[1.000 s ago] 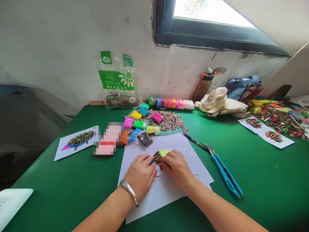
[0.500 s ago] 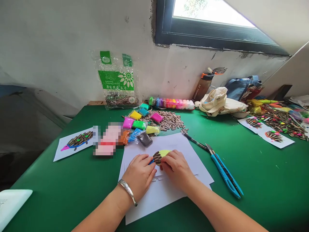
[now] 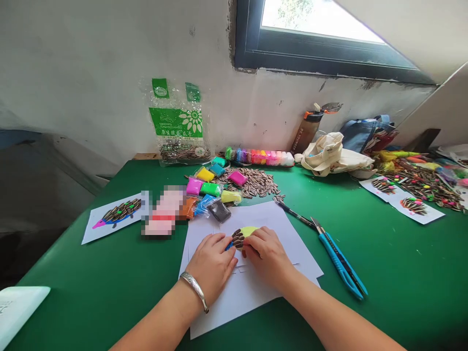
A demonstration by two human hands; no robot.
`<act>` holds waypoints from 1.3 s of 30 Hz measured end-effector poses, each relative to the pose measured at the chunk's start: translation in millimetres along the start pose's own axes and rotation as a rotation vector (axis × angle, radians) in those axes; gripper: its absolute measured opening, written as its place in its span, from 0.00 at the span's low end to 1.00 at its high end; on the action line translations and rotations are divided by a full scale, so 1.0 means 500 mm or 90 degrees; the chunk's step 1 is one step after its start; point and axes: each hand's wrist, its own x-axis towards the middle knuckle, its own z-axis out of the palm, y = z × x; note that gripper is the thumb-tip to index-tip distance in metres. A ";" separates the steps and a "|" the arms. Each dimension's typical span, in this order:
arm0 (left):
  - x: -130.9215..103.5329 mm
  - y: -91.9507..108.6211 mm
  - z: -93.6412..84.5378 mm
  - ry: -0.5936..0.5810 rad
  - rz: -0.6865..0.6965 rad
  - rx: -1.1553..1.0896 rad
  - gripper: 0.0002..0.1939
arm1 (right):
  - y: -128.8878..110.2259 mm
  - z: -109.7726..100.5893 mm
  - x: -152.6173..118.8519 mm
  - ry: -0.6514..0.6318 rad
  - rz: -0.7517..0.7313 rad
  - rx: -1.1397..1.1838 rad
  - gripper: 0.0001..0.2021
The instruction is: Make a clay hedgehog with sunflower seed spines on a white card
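Note:
On the white paper [image 3: 226, 321], a small figure is between my hands: a flat yellow-green clay shape [image 3: 250, 231], overlapping dark striped sunflower seeds [image 3: 238, 238] and blue clay [image 3: 229, 246] at its left end. My left hand [image 3: 212, 263] lies on the paper with its fingers stretched out, the fingertips against the blue end. Over the right part of the figure, my right hand [image 3: 268, 253] has thumb and fingers pinched together beside the seeds. Whatever is in that pinch is hidden by the fingers.
Wrapped clay packs [image 3: 211, 189] and a pile of loose seeds [image 3: 259, 183] are behind the paper. Tweezers [image 3: 294, 213] and a blue-handled craft knife [image 3: 341, 263] lie to the right. A finished hedgehog picture [image 3: 119, 214] is at left; a seed bag [image 3: 179, 131] leans on the wall.
Both hands stay in nearly the same place over the figure. The view shifts only slightly; nothing else visibly moves.

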 end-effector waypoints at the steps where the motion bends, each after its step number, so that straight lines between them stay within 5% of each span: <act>1: 0.000 -0.002 -0.001 -0.004 0.001 -0.009 0.09 | 0.000 0.000 0.000 0.002 0.000 0.002 0.09; 21: 0.004 -0.024 0.005 0.071 -0.028 -0.094 0.13 | 0.017 -0.023 0.009 0.049 -0.007 -0.007 0.08; 29: 0.002 -0.028 0.009 0.044 -0.042 -0.080 0.13 | 0.127 -0.094 0.125 0.051 0.079 -0.192 0.10; 39: 0.002 -0.029 0.010 0.037 -0.051 -0.080 0.12 | 0.146 -0.034 0.221 -0.051 0.055 -0.322 0.11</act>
